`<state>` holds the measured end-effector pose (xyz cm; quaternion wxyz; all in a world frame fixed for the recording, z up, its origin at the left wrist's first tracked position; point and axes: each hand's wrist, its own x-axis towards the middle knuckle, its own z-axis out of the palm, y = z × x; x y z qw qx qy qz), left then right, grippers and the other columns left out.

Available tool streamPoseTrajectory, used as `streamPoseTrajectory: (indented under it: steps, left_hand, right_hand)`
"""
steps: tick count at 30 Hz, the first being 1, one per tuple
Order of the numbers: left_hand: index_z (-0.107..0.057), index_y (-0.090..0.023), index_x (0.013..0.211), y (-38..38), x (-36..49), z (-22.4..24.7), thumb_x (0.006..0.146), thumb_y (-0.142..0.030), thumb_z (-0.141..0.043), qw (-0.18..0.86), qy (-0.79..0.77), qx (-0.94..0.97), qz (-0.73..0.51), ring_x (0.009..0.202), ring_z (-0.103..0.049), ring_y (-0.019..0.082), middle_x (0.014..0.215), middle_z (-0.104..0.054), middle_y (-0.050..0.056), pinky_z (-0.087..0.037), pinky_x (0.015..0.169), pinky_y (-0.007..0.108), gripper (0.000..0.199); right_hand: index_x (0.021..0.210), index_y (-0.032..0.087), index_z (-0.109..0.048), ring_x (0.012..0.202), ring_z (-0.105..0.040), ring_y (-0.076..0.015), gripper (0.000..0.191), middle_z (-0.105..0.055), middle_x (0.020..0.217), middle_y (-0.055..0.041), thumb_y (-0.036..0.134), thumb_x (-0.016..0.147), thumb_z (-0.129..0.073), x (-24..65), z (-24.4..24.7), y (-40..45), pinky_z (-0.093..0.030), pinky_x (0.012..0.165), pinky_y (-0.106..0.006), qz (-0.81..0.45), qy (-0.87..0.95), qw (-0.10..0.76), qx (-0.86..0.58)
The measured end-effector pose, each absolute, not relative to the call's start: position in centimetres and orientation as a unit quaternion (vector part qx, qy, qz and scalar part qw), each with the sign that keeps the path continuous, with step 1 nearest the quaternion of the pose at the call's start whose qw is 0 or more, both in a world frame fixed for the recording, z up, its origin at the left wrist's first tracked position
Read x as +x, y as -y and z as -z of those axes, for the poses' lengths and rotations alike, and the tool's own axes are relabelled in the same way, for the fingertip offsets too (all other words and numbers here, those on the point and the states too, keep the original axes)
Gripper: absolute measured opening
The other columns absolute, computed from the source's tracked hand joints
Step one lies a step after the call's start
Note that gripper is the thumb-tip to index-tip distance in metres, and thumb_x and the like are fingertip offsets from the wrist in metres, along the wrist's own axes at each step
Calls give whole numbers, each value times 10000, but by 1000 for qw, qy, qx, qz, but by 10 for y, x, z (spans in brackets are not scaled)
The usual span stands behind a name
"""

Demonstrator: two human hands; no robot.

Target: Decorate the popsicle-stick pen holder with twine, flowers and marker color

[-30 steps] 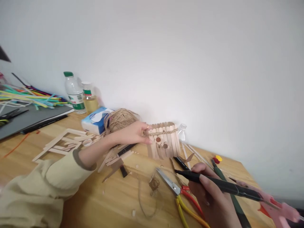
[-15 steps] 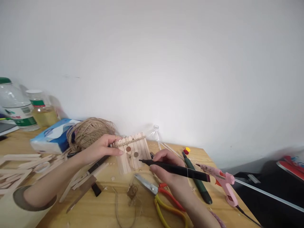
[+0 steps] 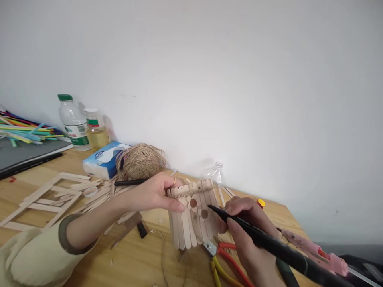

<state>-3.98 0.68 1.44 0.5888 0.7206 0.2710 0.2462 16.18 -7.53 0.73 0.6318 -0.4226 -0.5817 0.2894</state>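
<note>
My left hand [image 3: 163,193] grips the upper left edge of a holder made of craft sticks [image 3: 184,227], thumb on its front. Twine [image 3: 194,190] runs across its top, and small wooden discs, two of them brown, make flower shapes on the front. My right hand [image 3: 251,231] is closed around a black marker pen [image 3: 263,239]. The pen's tip is close to the lower brown disc [image 3: 204,214]; whether it touches the sticks I cannot tell. Below the holder lie scissors [image 3: 229,259] with red and yellow handles, their blades partly hidden behind it.
A pink glue gun [image 3: 317,249] lies at the right edge. Behind my left hand are a twine ball [image 3: 142,161], a tissue pack [image 3: 103,159], a water bottle [image 3: 73,127] and a jar [image 3: 97,135]. Loose craft sticks [image 3: 60,199] cover the left side of the table.
The view has swung left. The stick holder is nearer and more upright in my left hand, and the pen in my right hand has come closer to the camera.
</note>
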Motion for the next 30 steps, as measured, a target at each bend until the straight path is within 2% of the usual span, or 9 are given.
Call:
streamPoseTrajectory:
  steps: [3,6,10,20,26,30]
  left_hand:
    - [-678,-115,794,-7,-43,-16,676,-306,-703,582,-265,725,-256,638,-495,116,675,-576,-20,-363,584,212,226]
    - [-678,-123,834,-6,-44,-19,701,-288,-682,596,-250,718,-259,711,-539,141,745,-611,0,-400,659,235,212]
    - [-671,-125,837,-4,-45,-20,706,-298,-679,596,-254,718,-254,696,-533,139,748,-611,2,-395,641,232,218]
    - [-673,-139,835,-1,-45,-21,738,-250,-662,597,-232,722,-263,778,-568,146,810,-642,0,-434,717,227,147]
    - [-660,-135,817,-1,-45,-23,735,-244,-660,606,-247,709,-263,726,-539,125,765,-615,-13,-419,670,210,137]
    - [-642,-135,794,-1,-46,-22,746,-243,-651,594,-250,719,-261,709,-515,117,747,-586,-20,-406,652,205,119]
  right_hand:
    - [708,247,-522,520,-505,-128,130,-499,606,32,169,781,-597,159,-4,77,-341,492,-256,-254,609,640,-394]
    - [706,252,-526,471,-414,-114,138,-453,562,42,145,764,-594,157,-1,80,-274,461,-255,-208,638,642,-372]
    - [729,252,-570,452,-333,-112,102,-429,557,34,158,768,-572,156,1,82,-208,459,-268,-169,661,629,-373]
    - [729,250,-504,468,-333,-111,113,-418,569,39,148,773,-528,158,3,79,-215,460,-266,-152,695,598,-369]
    - [753,258,-501,484,-353,-113,117,-436,596,38,145,770,-523,157,1,81,-228,465,-266,-143,689,601,-379]
    - [729,251,-482,490,-350,-97,180,-409,596,53,85,728,-554,158,1,79,-228,467,-256,-156,700,584,-380]
